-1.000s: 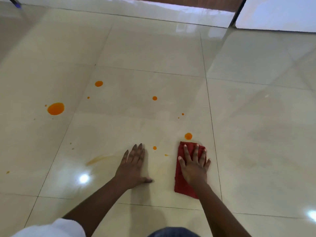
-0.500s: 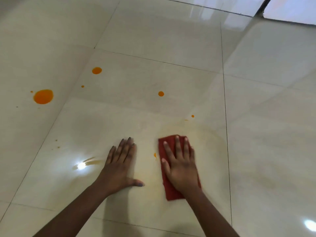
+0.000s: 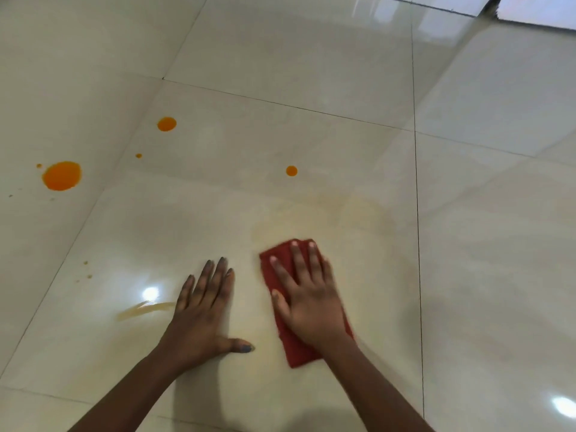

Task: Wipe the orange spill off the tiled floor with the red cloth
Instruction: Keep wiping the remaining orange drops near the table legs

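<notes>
Gone since the earlier frame: a small orange dot by the left edge of the cloth point(image 3: 296, 353) and a speck farther off, with only a pale yellowish film point(image 3: 358, 213) left on the glossy tile beyond it.

Right hand point(image 3: 308, 300) pressed flat on the cloth, fingers straight and close together, thumb out to the left, nothing gripped; outline slightly blurred. Cloth red, matte, folded to a soft oblong, lying on the floor point(image 3: 311, 88) under that palm, with far corner and near end showing and middle hidden by the hand. Left hand point(image 3: 202, 313) just left of it, apart from the cloth, palm down on bare tile, fingers straight, thumb pointing right. Both forearms cut off at the near edge.

Spill point(image 3: 61, 176) still in round wet drops, well apart from the cloth: largest at far left, a mid-sized drop point(image 3: 166, 124) beyond it, a smaller one point(image 3: 291, 171) straight past the cloth, tiny dots between. Thin brownish streak point(image 3: 146, 310) reaching the left hand's outer edge, a few specks point(image 3: 87, 269) farther left.

Large cream tiles, shiny, with thin dark grout lines and two lamp glares point(image 3: 151, 293). Bright white patch point(image 3: 542, 7) at the far right corner behind a dark strip — too cropped to identify.
</notes>
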Demonstrator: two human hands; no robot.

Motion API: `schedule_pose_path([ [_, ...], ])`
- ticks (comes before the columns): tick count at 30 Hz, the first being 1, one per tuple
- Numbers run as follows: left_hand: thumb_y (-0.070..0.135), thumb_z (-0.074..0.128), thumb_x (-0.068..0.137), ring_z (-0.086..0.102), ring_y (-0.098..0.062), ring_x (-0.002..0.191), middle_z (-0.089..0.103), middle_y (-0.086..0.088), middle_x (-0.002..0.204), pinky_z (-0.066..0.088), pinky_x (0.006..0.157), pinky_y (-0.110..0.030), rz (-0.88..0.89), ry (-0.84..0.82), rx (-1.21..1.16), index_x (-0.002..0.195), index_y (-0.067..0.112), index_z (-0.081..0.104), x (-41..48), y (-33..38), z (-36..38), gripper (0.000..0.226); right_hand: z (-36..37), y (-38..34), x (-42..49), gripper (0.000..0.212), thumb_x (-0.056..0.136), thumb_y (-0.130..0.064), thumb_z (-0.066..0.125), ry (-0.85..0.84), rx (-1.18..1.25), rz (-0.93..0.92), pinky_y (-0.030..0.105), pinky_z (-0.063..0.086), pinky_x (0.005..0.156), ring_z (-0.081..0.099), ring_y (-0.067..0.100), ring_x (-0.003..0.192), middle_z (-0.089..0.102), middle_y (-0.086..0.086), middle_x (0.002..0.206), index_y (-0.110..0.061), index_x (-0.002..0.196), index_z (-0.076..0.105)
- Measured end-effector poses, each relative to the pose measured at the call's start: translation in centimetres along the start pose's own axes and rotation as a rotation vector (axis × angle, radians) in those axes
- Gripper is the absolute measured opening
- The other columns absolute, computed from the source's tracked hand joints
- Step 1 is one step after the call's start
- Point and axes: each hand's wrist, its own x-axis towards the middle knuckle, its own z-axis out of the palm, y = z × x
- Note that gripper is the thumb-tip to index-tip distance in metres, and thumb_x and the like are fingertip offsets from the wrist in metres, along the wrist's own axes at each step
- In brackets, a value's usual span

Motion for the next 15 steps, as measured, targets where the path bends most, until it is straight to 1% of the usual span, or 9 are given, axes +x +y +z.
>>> schedule_pose_path([
  [2, 0.093, 0.031, 0.055, 0.001, -0.025, 0.143, 0.016, -0.016, 0.155, -0.001, 0.112, -0.039, -0.002, -0.003, 0.006, 0.146, 0.006, 0.018, 0.2, 0.1, 0.2, 0.127, -0.9, 4.6, 0.4, 0.058, 0.087, -0.047, 0.038, 0.061, -0.036, 0.085, 0.053, 0.023, 0.112, 0.018, 0.038, 0.142, 0.026, 0.013, 0.153, -0.034, 0.143, 0.032],
  [3, 0.093, 0.032, 0.054, -0.003, -0.024, 0.144, 0.010, -0.014, 0.156, -0.004, 0.112, -0.040, -0.004, -0.012, 0.011, 0.148, 0.006, 0.014, 0.2, 0.1, 0.4, 0.130, -1.6, 6.5, 2.0, 0.057, 0.089, -0.047, 0.036, 0.064, -0.057, 0.166, 0.052, 0.021, 0.113, 0.017, 0.038, 0.142, 0.024, 0.014, 0.154, -0.033, 0.144, 0.031],
  [5, 0.095, 0.032, 0.051, -0.012, -0.023, 0.145, -0.003, -0.010, 0.157, -0.010, 0.113, -0.041, -0.013, -0.009, 0.004, 0.148, 0.008, 0.005, 0.2, 0.1, 0.6, 0.133, -2.8, 7.6, 6.9, 0.056, 0.094, -0.048, 0.031, 0.045, -0.057, 0.335, 0.050, 0.012, 0.115, 0.005, 0.037, 0.144, 0.014, 0.014, 0.157, -0.034, 0.147, 0.021],
  [6, 0.096, 0.031, 0.050, -0.016, -0.022, 0.144, -0.010, -0.008, 0.157, -0.013, 0.113, -0.040, -0.011, 0.006, 0.005, 0.147, 0.010, 0.000, 0.2, -0.1, 0.8, 0.133, -2.8, 6.6, 9.0, 0.057, 0.095, -0.048, 0.030, 0.024, -0.037, 0.371, 0.050, 0.008, 0.115, 0.001, 0.037, 0.144, 0.009, 0.014, 0.157, -0.034, 0.148, 0.017],
  [7, 0.095, 0.029, 0.049, -0.020, -0.020, 0.144, -0.016, -0.006, 0.156, -0.016, 0.113, -0.039, -0.006, 0.018, 0.002, 0.146, 0.012, -0.006, 0.4, -0.1, 1.0, 0.133, -2.4, 4.8, 10.2, 0.058, 0.094, -0.048, 0.031, -0.005, -0.021, 0.347, 0.049, 0.005, 0.116, -0.001, 0.037, 0.144, 0.008, 0.015, 0.158, -0.034, 0.148, 0.016],
  [9, 0.097, 0.027, 0.046, -0.028, -0.016, 0.141, -0.023, -0.004, 0.154, -0.019, 0.113, -0.038, 0.004, 0.045, -0.008, 0.144, 0.014, -0.014, 0.3, -0.2, 1.1, 0.135, -0.9, -0.3, 9.5, 0.058, 0.092, -0.048, 0.033, -0.014, -0.010, 0.159, 0.050, 0.005, 0.116, 0.001, 0.038, 0.144, 0.011, 0.014, 0.157, -0.035, 0.147, 0.020],
  [11, 0.097, 0.029, 0.047, -0.027, -0.015, 0.141, -0.020, -0.005, 0.156, -0.017, 0.114, -0.036, -0.007, 0.061, -0.042, 0.146, 0.012, -0.012, 0.0, -0.4, 0.9, 0.136, 0.6, -3.5, 4.8, 0.059, 0.089, -0.050, 0.034, -0.008, -0.012, -0.011, 0.052, 0.009, 0.116, 0.004, 0.036, 0.144, 0.015, 0.010, 0.157, -0.038, 0.145, 0.025],
  [13, 0.096, 0.033, 0.047, -0.021, -0.018, 0.143, -0.015, -0.006, 0.157, -0.015, 0.114, -0.036, -0.053, 0.068, -0.057, 0.147, 0.011, -0.007, -0.5, -1.0, 0.7, 0.138, 0.9, -2.5, -0.2, 0.061, 0.086, -0.052, 0.039, 0.022, -0.001, -0.035, 0.050, 0.014, 0.115, 0.010, 0.034, 0.144, 0.019, 0.008, 0.156, -0.040, 0.144, 0.025],
  [15, 0.098, 0.033, 0.043, -0.029, -0.020, 0.141, -0.028, -0.003, 0.153, -0.022, 0.112, -0.035, -0.101, 0.059, -0.057, 0.144, 0.014, -0.018, -0.8, -1.6, 0.8, 0.141, 0.1, 1.2, -2.2, 0.061, 0.085, -0.051, 0.040, 0.045, -0.020, 0.038, 0.050, 0.021, 0.112, 0.019, 0.037, 0.142, 0.024, 0.011, 0.154, -0.038, 0.143, 0.030],
])
